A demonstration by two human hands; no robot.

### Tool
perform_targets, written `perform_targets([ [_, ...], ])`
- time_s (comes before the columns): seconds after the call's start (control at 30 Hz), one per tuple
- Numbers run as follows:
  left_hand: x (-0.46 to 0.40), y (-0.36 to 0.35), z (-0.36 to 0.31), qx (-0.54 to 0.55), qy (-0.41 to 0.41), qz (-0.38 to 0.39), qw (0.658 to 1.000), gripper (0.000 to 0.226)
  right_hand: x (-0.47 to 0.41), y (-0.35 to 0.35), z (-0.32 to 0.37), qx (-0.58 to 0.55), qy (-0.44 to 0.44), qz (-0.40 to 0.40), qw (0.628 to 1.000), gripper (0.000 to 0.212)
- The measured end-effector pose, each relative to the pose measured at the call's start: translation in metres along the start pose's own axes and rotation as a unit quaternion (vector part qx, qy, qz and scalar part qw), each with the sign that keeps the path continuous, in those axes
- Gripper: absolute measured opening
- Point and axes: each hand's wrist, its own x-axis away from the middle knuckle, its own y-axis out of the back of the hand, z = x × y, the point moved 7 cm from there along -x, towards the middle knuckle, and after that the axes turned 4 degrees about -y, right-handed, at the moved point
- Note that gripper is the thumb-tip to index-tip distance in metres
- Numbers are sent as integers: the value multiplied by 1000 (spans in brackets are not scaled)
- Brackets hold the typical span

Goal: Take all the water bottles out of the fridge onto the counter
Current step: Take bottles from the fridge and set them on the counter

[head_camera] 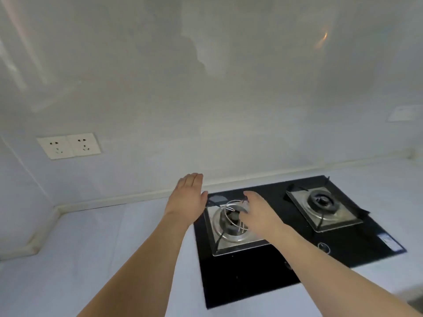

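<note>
i see both arms extended forward over the counter (96, 243). the left hand (186, 197) is flat, fingers straight and held together, palm down, holding nothing, just left of the black gas hob (263, 277). the right hand (258, 213) hangs over the left burner (231, 223), fingers loosely bent downward, gripping nothing. the right burner (322, 202) sits well apart from both hands. a double wall socket (68, 145) is mounted on the glossy backsplash (206, 88) to the left. no water bottle and no fridge appear in this view.
</note>
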Motion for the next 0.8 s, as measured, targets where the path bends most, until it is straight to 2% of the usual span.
perform_targets([
  [0.37, -28, -17, -289, 38, -208, -12, 977, 54, 117, 189, -190, -14, -118, -169, 978, 64],
  [0.43, -28, -21, -351, 50, -255, -9, 966, 54, 151, 223, -228, -12, -152, -196, 969, 65],
  [0.63, -33, -11, -481, 55, -388, -25, 920, 56, 216, 286, -305, -16, -215, -256, 942, 66],
  [0.8, -37, -19, -584, 77, -462, -24, 883, 55, 255, 327, -372, -6, -269, -291, 918, 65],
])
